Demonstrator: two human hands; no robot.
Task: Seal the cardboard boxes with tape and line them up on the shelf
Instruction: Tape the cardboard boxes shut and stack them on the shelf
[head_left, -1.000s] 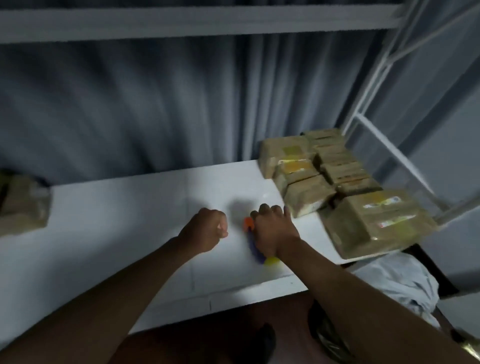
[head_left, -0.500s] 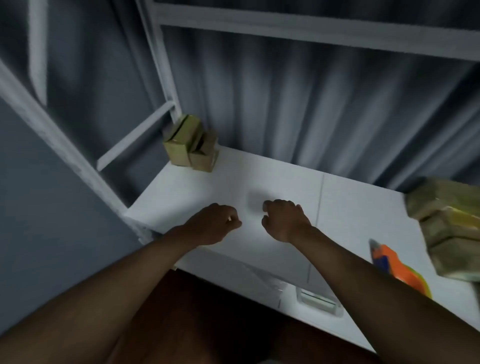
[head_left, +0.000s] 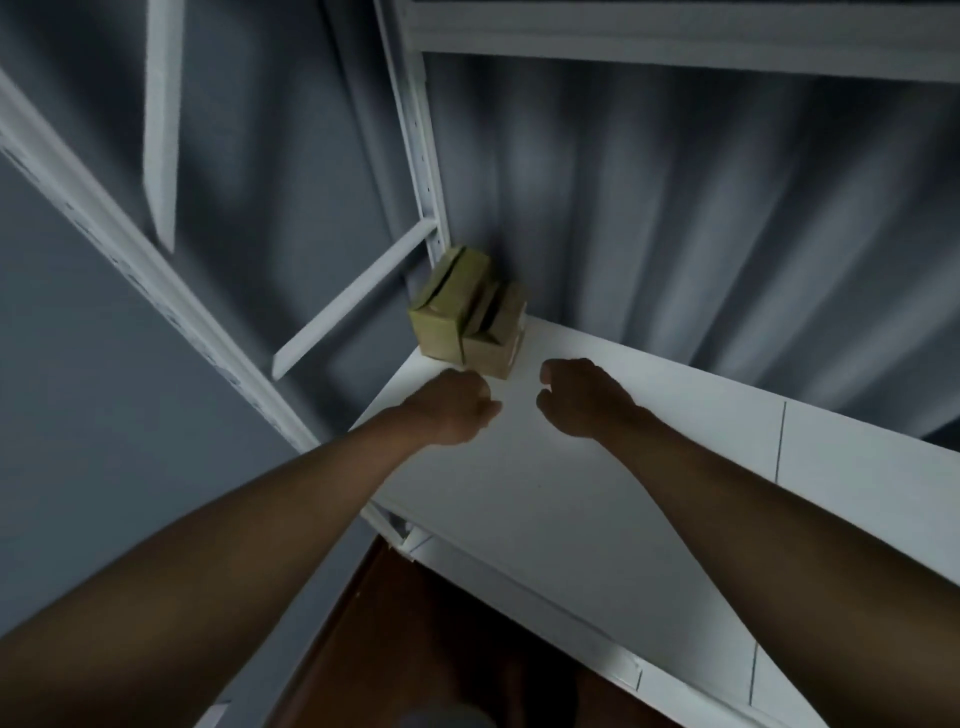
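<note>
Two cardboard boxes (head_left: 467, 317) sit in the shelf (head_left: 571, 493) corner, flaps looking untaped. Left hand (head_left: 452, 408) and right hand (head_left: 582, 397) hover curled and empty, so I'd guess sealing's still ahead.

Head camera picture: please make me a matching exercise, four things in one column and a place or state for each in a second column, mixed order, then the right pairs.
Things:
1. cardboard boxes
2. left hand
3. shelf board
4. curtain

Places or states:
A. white, flat, under both hands
B. grey, in folds, behind the shelf
C. in the far left corner of the shelf, by the upright post
D. fingers curled, holds nothing, just in front of the boxes

Pairs: 1-C, 2-D, 3-A, 4-B
</note>
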